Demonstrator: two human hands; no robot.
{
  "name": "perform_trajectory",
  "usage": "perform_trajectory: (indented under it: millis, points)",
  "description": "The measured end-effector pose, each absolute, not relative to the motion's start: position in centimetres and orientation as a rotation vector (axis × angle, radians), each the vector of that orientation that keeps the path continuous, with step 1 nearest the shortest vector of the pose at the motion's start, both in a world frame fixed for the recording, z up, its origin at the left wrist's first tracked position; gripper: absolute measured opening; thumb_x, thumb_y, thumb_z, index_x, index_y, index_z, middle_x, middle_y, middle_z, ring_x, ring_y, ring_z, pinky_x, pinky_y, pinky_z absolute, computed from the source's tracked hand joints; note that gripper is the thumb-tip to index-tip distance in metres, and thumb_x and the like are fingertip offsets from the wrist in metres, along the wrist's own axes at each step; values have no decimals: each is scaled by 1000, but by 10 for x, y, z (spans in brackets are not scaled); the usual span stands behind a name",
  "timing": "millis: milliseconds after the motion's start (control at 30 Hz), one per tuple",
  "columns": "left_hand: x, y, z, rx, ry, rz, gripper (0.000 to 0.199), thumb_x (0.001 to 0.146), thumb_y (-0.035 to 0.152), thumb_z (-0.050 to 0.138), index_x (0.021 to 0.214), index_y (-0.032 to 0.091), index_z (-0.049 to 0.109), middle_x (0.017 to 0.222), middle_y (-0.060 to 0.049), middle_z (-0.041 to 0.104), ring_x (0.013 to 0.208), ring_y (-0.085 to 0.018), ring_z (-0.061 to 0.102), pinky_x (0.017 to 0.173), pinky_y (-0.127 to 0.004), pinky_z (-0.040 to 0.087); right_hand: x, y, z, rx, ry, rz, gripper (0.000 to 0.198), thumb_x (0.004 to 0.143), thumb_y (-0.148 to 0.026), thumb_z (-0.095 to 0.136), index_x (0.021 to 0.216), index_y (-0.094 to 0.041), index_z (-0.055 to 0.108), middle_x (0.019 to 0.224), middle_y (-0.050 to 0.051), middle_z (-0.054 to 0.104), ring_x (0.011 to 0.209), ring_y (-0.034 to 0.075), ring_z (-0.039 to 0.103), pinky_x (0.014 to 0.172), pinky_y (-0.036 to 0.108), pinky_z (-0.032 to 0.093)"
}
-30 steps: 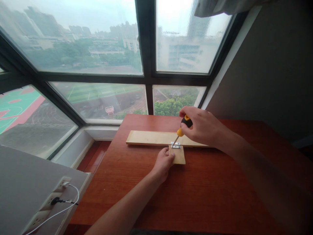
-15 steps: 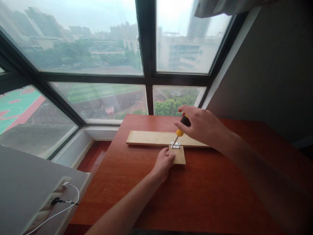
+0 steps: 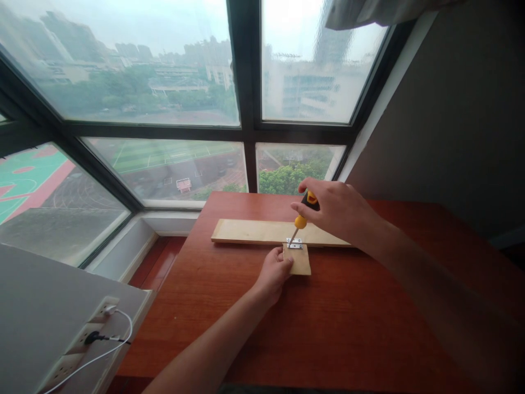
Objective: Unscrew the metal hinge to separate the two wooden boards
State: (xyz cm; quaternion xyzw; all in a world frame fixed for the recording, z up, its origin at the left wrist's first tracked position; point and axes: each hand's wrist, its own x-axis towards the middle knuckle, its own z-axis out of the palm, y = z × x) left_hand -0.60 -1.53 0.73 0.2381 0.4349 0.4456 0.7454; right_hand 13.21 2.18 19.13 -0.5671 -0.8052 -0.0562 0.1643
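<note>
My right hand (image 3: 334,205) is closed around the black and yellow handle of a screwdriver (image 3: 301,221). Its shaft slants down to the left, the tip at a small metal hinge (image 3: 295,243). That hinge spans the joint between a long pale wooden board (image 3: 250,230) and a small wooden piece (image 3: 301,262) on the near side. Thumb on top, my left hand (image 3: 276,273) grips the small piece by its left edge. Any screw under the tip is too small to make out.
The boards lie on a reddish-brown wooden table (image 3: 197,328). Large windows with a dark frame (image 3: 246,131) rise behind it. At lower left, a wall has sockets (image 3: 88,335) with a white cable (image 3: 131,328) plugged in.
The screwdriver handle has turned slightly in my right hand, showing more yellow at its top. My left hand and the boards stay practically where they were.
</note>
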Motion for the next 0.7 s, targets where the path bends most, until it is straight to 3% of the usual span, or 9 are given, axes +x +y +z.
perform_trajectory:
  millis: [67,167,267,433,700]
  points:
    - [-6,-15,8,517,954,971,36,69,11,74,101,13,58,88,-8,72,74,-16,66,70,-26,53,133,22,191,-1596,-2292,-135,25,88,-40,55,105,-21,61,85,3,70,72,21,63,60,31,38]
    - [-6,-15,8,516,956,972,36,69,10,73,102,14,58,87,-7,71,74,-16,66,69,-26,53,134,20,191,-1524,-2306,-77,27,82,-27,56,108,-21,60,103,4,70,81,20,64,63,30,40]
    - [-6,-14,8,508,970,970,36,70,9,71,102,14,57,87,-7,70,74,-15,66,68,-25,53,134,18,191,-1493,-2308,-58,32,81,-27,55,113,-21,59,115,5,68,87,21,65,63,29,41]
    - [-6,-13,8,495,968,963,37,67,10,73,101,15,58,91,-7,71,75,-16,66,68,-25,53,133,19,192,-1642,-2290,-200,33,90,-45,51,113,-22,61,95,6,72,76,24,65,58,32,38]
    - [-6,-12,6,518,946,953,33,68,9,71,99,13,61,91,-8,72,74,-15,66,69,-25,53,133,20,193,-1573,-2272,-113,26,85,-34,55,107,-23,64,88,3,72,75,21,64,63,31,39]
